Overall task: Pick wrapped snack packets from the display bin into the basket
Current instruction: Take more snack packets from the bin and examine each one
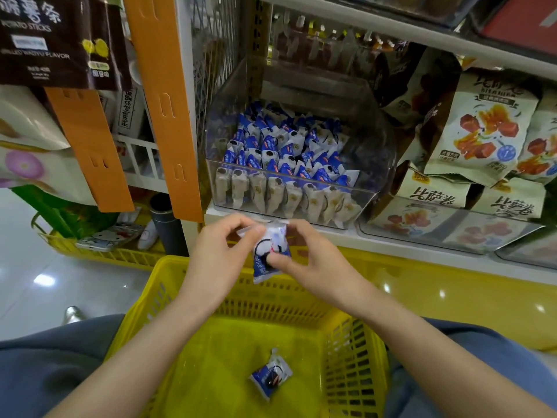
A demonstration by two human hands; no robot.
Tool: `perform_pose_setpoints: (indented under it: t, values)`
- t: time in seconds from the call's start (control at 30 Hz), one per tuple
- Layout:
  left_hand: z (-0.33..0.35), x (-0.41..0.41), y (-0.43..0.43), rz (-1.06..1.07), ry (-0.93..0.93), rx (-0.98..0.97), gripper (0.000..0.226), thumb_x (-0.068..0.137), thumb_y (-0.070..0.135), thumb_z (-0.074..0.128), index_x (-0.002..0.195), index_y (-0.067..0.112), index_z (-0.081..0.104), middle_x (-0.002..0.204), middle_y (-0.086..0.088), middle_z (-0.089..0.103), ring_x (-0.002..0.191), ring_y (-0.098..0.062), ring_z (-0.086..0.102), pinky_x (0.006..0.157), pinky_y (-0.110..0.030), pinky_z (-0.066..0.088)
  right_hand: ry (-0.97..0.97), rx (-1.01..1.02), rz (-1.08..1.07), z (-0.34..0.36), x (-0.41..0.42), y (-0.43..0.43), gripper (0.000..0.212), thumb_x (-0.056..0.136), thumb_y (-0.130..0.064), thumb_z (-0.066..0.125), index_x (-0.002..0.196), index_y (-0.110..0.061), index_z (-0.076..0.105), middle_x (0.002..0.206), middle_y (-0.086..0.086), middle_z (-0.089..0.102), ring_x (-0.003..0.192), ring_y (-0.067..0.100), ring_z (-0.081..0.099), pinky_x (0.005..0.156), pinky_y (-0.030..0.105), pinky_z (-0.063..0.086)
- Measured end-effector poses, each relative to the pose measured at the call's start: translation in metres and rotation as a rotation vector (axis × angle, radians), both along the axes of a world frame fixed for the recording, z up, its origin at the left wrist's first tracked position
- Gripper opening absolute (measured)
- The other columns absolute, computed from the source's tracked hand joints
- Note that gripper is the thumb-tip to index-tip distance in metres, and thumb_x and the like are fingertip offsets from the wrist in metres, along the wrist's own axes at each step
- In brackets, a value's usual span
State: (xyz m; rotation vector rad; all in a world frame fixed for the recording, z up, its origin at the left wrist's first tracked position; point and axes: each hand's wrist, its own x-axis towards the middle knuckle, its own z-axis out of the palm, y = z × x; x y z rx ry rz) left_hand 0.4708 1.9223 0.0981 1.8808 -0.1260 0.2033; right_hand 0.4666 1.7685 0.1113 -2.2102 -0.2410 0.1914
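Blue-and-white packet is hanging over the yellow basket's far rim, both hands pinching it, left hand and right hand, so releasing now risks missing the basket.

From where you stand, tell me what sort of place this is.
Likely a snack shop: a clear plastic display bin full of blue-and-white wrapped packets, shelved printed snack bags, and a yellow plastic shopping basket.
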Motion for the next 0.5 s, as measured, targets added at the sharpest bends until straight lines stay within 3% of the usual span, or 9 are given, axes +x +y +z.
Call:
perform_pose_setpoints:
  t: [0.1,0.17,0.33,0.4,0.5]
  values:
    - [-0.0007,-0.0051,-0.0035,-0.052,-0.021,0.089,0.018,0.087,0.022,0.060,0.071,0.030,0.062,0.068,0.013,0.064,0.069,0.004,0.057,0.060,-0.009,0.040,-0.092,0.084,-0.074,0.0028,0.0011,0.0000,0.015,0.088,-0.028,0.060,0.099,-0.018,0.063,0.084,-0.009,0.065,0.080,0.001,0.061,0.074,0.022,0.050]
    - [-0.0014,-0.0062,-0.0052,-0.064,-0.002,0.069,0.018,0.088,0.023,0.059,0.070,0.027,0.061,0.063,0.016,0.061,0.065,0.004,0.056,0.056,-0.009,0.039,-0.103,0.091,-0.071,0.0040,0.0019,-0.0006,0.010,0.089,-0.027,0.059,0.087,-0.018,0.064,0.073,-0.009,0.063,0.068,0.001,0.058,0.066,0.021,0.047]
    - [-0.0040,-0.0035,-0.0056,-0.095,0.073,0.049,0.021,0.088,0.022,0.058,0.067,0.019,0.058,0.057,0.007,0.052,0.055,-0.002,0.043,0.053,-0.016,0.033,-0.259,-0.149,0.022,0.0060,0.0011,-0.0036,0.014,0.089,-0.032,0.058,0.088,-0.019,0.064,0.082,-0.006,0.063,0.077,0.011,0.059,0.072,0.036,0.050]
    - [-0.0047,-0.0022,-0.0054,-0.129,0.107,0.030,0.021,0.088,0.022,0.058,0.068,0.016,0.058,0.061,-0.006,0.054,0.060,-0.010,0.046,0.058,-0.026,0.036,-0.384,-0.268,0.053,0.0055,-0.0011,-0.0048,0.015,0.090,-0.032,0.057,0.092,-0.019,0.063,0.086,-0.007,0.060,0.079,0.011,0.057,0.071,0.037,0.049]
    - [-0.0044,0.0008,-0.0045,-0.141,0.131,-0.013,0.019,0.087,0.020,0.058,0.069,0.016,0.061,0.070,-0.017,0.060,0.066,-0.029,0.053,0.066,-0.040,0.045,-0.463,-0.287,0.044,0.0041,-0.0032,-0.0042,0.014,0.090,-0.030,0.057,0.093,-0.017,0.062,0.086,-0.007,0.058,0.079,0.011,0.055,0.069,0.036,0.049]
